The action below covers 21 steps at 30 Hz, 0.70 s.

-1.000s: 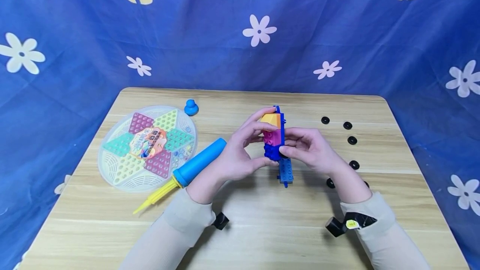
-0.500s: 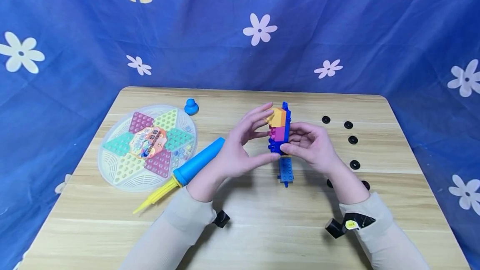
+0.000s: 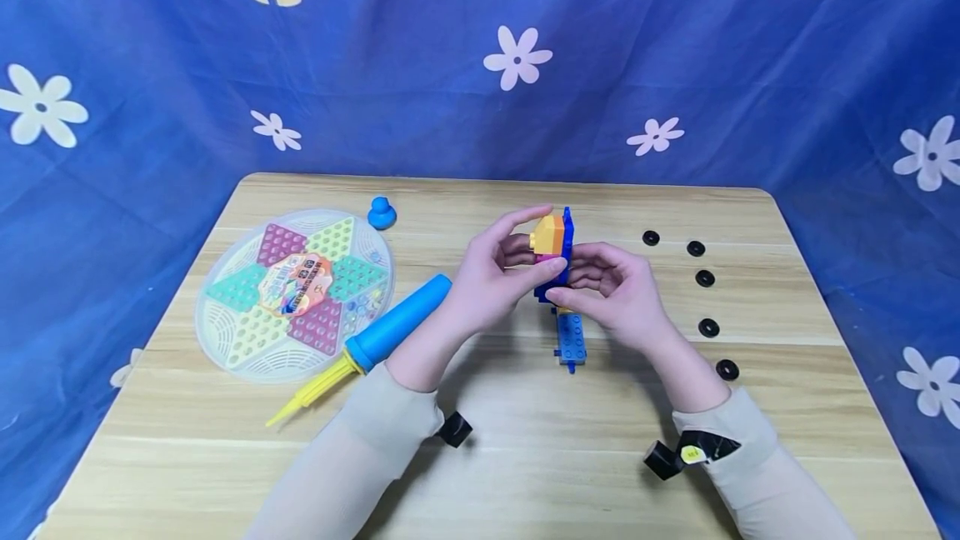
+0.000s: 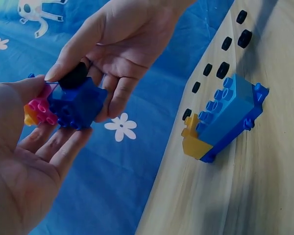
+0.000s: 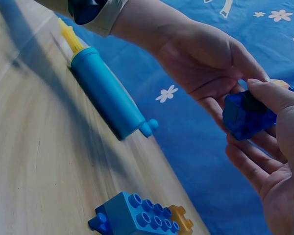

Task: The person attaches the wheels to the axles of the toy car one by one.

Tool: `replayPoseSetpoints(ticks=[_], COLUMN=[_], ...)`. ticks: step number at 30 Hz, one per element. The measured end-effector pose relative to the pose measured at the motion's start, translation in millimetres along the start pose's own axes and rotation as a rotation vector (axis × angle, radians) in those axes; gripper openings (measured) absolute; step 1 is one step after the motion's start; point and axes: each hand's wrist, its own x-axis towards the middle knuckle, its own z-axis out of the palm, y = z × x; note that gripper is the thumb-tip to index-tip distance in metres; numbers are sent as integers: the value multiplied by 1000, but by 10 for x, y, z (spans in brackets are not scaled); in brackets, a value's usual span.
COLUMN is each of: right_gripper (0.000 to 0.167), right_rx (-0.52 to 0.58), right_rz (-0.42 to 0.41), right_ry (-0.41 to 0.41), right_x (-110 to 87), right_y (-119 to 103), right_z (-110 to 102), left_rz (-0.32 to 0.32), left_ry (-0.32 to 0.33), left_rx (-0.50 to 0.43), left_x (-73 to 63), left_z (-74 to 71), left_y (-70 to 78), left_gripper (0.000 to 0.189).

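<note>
Both hands hold one toy vehicle of building bricks above the table. Its orange brick (image 3: pixel 550 234), pink brick (image 4: pixel 41 106) and dark blue brick (image 4: pixel 83 100) sit in a row on a blue base (image 3: pixel 567 230). My left hand (image 3: pixel 491 280) grips the vehicle from the left, thumb across its near side. From the right, my right hand (image 3: pixel 626 297) pinches its near end; in the left wrist view a black wheel (image 4: pixel 73 77) lies under the right thumb against the dark blue brick. Fingers partly hide the base.
Below the hands stands a second brick vehicle (image 3: pixel 572 340), light blue with an orange brick. Several loose black wheels (image 3: pixel 708 327) lie at the right. To the left are a blue and yellow hand pump (image 3: pixel 397 319), a round star-patterned game board (image 3: pixel 251 352) and a small blue knob-shaped piece (image 3: pixel 382 213).
The brick vehicle has shifted and turned slightly in the hands. My left thumb has moved up from its lower end onto its near side; the right hand keeps its pinch.
</note>
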Motion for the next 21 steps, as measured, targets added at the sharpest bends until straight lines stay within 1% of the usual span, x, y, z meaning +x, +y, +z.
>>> replayPoseSetpoints(ticks=[3,7,11,14,16,18,21], right_gripper=[47,48,49,50,50,48,46], right_rx=[-10,16,25,-25,-67,-124,-197], right_rz=[10,21,9,-17,-25,-27,-8], right_ry=[-5,-32,-58,-57,-42,-19,17], right_x=[-2,-12,-24,-25,-27,-30,-33], right_y=[10,27,25,33,48,80,149], right_z=[-3,-36,-113,-211,-293,-392,-560], left_rz=[4,-13,-33,-48,-62,-74,-89], left_ry=[3,1,-6,-14,-18,-25,-31], left_rx=[-3,-18,-38,-41,-20,-5,12], left_x=[8,7,-4,-22,-35,-49,-74], left_z=[-5,-22,-68,-112,-138,-162,-195], left_y=[-18,-31,-37,-42,-49,-60,-83], left_gripper=[61,58,57,55,54,53,52])
